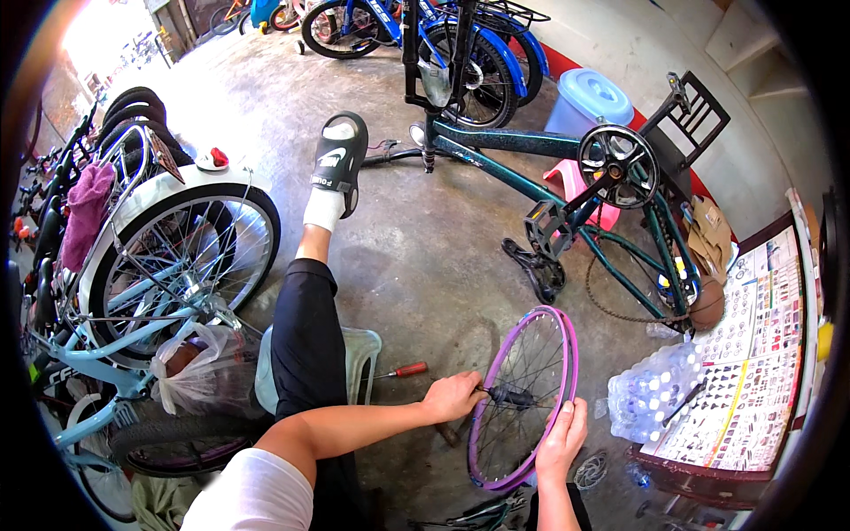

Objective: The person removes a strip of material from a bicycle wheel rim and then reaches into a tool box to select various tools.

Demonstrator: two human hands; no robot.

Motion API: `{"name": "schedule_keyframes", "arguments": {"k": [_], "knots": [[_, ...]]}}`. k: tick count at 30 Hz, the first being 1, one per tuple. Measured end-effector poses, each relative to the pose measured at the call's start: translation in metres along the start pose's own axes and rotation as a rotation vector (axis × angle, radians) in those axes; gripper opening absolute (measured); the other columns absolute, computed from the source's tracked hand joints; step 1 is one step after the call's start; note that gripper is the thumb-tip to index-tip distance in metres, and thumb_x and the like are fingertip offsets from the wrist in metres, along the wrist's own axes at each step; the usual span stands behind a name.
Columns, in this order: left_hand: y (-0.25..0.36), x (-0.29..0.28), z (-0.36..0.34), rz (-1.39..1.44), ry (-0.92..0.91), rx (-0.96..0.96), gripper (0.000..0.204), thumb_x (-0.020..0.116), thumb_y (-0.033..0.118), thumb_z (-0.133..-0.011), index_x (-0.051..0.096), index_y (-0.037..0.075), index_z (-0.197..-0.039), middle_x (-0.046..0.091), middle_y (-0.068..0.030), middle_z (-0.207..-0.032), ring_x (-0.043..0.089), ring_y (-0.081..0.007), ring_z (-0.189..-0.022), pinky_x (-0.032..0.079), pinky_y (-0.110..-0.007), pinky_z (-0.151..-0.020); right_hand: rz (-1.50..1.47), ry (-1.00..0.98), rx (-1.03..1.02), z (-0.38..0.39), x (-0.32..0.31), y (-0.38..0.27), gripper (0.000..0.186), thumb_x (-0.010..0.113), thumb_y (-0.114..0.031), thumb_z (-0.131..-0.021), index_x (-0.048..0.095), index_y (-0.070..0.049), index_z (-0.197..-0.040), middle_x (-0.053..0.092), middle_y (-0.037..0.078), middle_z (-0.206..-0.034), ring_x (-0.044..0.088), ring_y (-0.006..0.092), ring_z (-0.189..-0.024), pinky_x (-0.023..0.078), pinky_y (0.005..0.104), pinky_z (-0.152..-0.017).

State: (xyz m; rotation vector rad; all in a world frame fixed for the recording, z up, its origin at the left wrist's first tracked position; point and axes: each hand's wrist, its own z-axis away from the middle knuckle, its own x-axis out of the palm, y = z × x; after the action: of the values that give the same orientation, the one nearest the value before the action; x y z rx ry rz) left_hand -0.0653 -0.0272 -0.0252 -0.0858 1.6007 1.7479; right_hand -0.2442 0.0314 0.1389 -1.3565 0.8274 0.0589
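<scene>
A bicycle wheel rim with purple sides [573, 354] stands tilted in front of me, with thin spokes and a dark hub [513, 397] at its middle; no tire shows on it. My right hand [561, 440] grips the rim at its near right side. At the end of the hub's axle, my left hand [453, 396] is closed, fingers pinched together; whether they hold the axle or a small dark tool is hidden. A screwdriver with a red handle [411, 370] lies on the floor left of the wheel.
A dark green bicycle frame [505, 177] with cranks stands ahead. Several bicycles crowd the left, including one with a white-fendered wheel [190, 257]. Bagged bottles [655, 389] and a printed chart [753, 354] are at right. A pale plastic stool [367, 350] stands by my leg.
</scene>
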Motion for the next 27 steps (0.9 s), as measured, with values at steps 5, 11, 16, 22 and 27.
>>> {"name": "schedule_keyframes", "arguments": {"k": [5,11,16,22,27], "knots": [[-0.009,0.005,-0.002,-0.003,-0.019,0.021,0.025,0.066,0.029,-0.097,0.068,0.004,-0.101,0.071,-0.0194,-0.096,0.068,-0.0440,-0.093,0.052,-0.054,-0.076,0.040,-0.031,-0.005,0.000,-0.002,0.004,0.030,0.044,-0.024,-0.111,0.056,0.001,-0.098,0.050,0.010,-0.069,0.049,0.0224,-0.061,0.037,0.0396,-0.059],[-0.005,0.003,-0.002,0.038,-0.066,-0.073,0.026,0.067,0.029,-0.096,0.072,0.005,-0.104,0.072,-0.0216,-0.094,0.068,-0.0447,-0.093,0.053,-0.053,-0.078,0.078,-0.032,-0.053,0.000,-0.003,0.000,0.028,0.045,-0.022,-0.109,0.055,0.002,-0.097,0.050,0.014,-0.071,0.049,0.0278,-0.062,0.038,0.0419,-0.061],[-0.009,0.004,-0.005,0.102,-0.116,-0.169,0.031,0.067,0.033,-0.096,0.075,0.005,-0.106,0.073,-0.0224,-0.093,0.069,-0.0442,-0.093,0.054,-0.050,-0.080,0.079,-0.056,-0.060,0.001,-0.003,0.000,0.028,0.046,-0.021,-0.109,0.054,0.002,-0.095,0.050,0.015,-0.071,0.049,0.0295,-0.062,0.038,0.0429,-0.061],[-0.008,0.003,-0.006,0.206,-0.168,-0.302,0.034,0.067,0.035,-0.095,0.077,0.005,-0.110,0.074,-0.0223,-0.096,0.071,-0.0421,-0.094,0.054,-0.049,-0.083,0.118,-0.068,-0.103,0.001,-0.003,0.006,0.026,0.046,-0.020,-0.109,0.053,0.002,-0.095,0.048,0.015,-0.071,0.049,0.0309,-0.062,0.037,0.0434,-0.060],[-0.006,0.003,-0.005,0.199,-0.175,-0.310,0.035,0.064,0.037,-0.098,0.072,0.004,-0.108,0.074,-0.0222,-0.097,0.070,-0.0441,-0.096,0.054,-0.051,-0.082,0.094,-0.061,-0.092,0.001,-0.002,0.006,0.027,0.046,-0.021,-0.109,0.054,0.001,-0.097,0.048,0.014,-0.070,0.048,0.0286,-0.061,0.037,0.0426,-0.059]]}}
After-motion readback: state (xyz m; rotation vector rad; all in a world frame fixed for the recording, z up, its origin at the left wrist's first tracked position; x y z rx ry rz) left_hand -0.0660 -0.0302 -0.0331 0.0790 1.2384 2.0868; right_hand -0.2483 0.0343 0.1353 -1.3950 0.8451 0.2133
